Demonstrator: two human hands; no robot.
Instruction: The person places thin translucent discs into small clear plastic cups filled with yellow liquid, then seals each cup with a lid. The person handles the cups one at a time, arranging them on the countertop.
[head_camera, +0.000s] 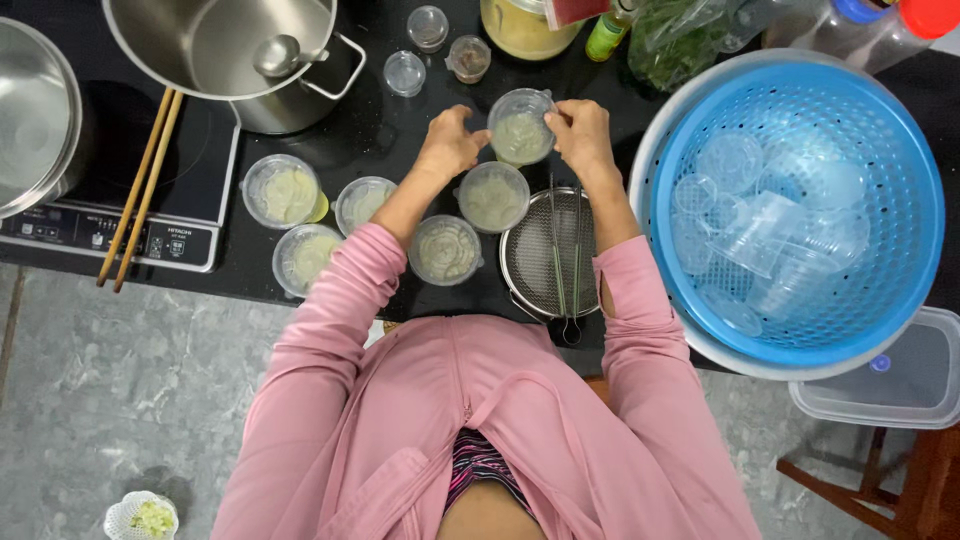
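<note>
Head view looks straight down on us at a black counter (400, 140), and we take the blue colander (800, 200) as our landmark. Just beyond its near-left rim, both our hands meet on one small clear plastic cup (520, 128) filled with a pale greenish paste. Our left hand (450, 145) pinches the cup's rim on the side away from the colander, fingers curled and closed on it; our right hand (582, 140) does the same on the colander side. Whether a lid is between the fingers we cannot tell.

We judge the cup light and thin-walled, so it will flex if squeezed at the middle, and the soft filling could spill if it tilts. The stiffer rim, taken on two opposite sides as now, seems the safest hold.

Further from the colander than the held cup, five filled cups (290, 195) of the same kind stand in a loose cluster. A round mesh strainer (550, 255) with metal tongs across it lies just beside the colander's rim. Well apart from it sit a steel pot (230, 50) with a ladle, wooden chopsticks (140, 190) and an induction hob (150, 200). Inside the colander lie empty clear cups (780, 230).
</note>
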